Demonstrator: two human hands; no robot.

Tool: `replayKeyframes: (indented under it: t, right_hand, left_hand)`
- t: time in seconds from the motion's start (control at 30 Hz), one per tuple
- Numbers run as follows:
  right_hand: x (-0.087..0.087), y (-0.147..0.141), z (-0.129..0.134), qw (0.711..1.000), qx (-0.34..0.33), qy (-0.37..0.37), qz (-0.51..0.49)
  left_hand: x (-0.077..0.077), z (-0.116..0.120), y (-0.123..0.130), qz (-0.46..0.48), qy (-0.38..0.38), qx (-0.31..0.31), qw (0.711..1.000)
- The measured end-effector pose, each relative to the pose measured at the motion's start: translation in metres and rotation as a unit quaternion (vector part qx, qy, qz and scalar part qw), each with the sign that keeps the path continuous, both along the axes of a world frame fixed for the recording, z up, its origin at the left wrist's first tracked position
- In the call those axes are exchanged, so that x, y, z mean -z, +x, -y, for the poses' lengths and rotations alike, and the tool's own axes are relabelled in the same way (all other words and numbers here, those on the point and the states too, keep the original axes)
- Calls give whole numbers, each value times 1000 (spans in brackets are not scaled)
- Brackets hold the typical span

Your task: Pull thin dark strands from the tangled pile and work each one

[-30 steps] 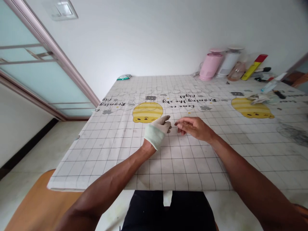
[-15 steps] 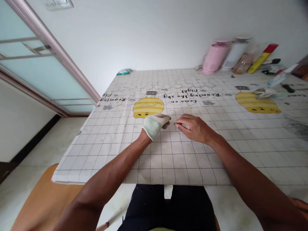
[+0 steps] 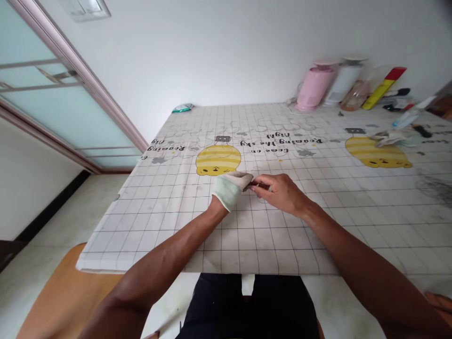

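Observation:
My left hand point(image 3: 231, 186), in a pale work glove with a light green cuff, is closed in a pinch over the table. My bare right hand point(image 3: 280, 190) pinches right beside it, thumb and forefinger meeting the gloved fingertips. Between them is a thin wire, mostly hidden by the fingers; a faint loop of it curves below my right fingertips. Both hands are just in front of a yellow striped bear printed on the checked tablecloth point(image 3: 226, 226).
At right lies a tangle of thin dark wire point(image 3: 436, 188). Behind it are a spare glove point(image 3: 395, 137) and a clear bottle point(image 3: 413, 113). A pink cylinder point(image 3: 314, 87), a white cylinder point(image 3: 344, 82) and a yellow-red box point(image 3: 383, 89) stand by the wall. A green packet point(image 3: 182, 108) lies back left.
My right hand has moved left and my left hand slightly right, so the gap between their fingertips has closed. The view has tilted up slightly.

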State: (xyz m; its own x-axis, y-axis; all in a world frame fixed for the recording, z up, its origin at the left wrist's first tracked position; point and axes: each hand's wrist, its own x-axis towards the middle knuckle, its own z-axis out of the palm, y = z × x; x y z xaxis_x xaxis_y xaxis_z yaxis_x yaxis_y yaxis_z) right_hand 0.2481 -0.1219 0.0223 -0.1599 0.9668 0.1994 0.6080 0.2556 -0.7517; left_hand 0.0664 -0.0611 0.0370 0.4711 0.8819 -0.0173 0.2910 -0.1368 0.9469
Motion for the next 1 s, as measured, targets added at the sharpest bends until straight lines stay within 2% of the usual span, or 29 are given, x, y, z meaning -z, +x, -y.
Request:
replayKeyframes:
  t: [0.1,0.23,0.3,0.37,0.47,0.6,0.73,0.87,1.0]
  right_hand:
    - [1,-1,-2,999,-2,-28,-28]
    - [-3,3,-3,997,18,-34,-67]
    - [-4,7,-4,995,30,-42,-86]
    - [-6,10,-4,994,41,-47,-94]
    - [-7,11,-5,994,46,-47,-85]
    - [-11,10,-3,995,33,-49,-78]
    - [-12,10,-3,993,20,-56,-107]
    - [-9,16,-4,991,25,-50,-122]
    - [-4,24,-6,984,47,-55,-160]
  left_hand:
    - [-1,-1,1,-6,-11,0,1000]
    - [-3,1,3,-11,-68,-33,997]
    - [-1,4,4,-22,-89,-11,996]
    - [5,7,7,-34,-105,38,993]
    - [15,10,13,-7,-158,98,983]
    - [20,11,20,42,-235,109,965]
    - [12,11,23,47,-262,69,962]
    - [2,10,21,-10,-211,-18,977]
    - [0,9,16,30,-173,-62,982]
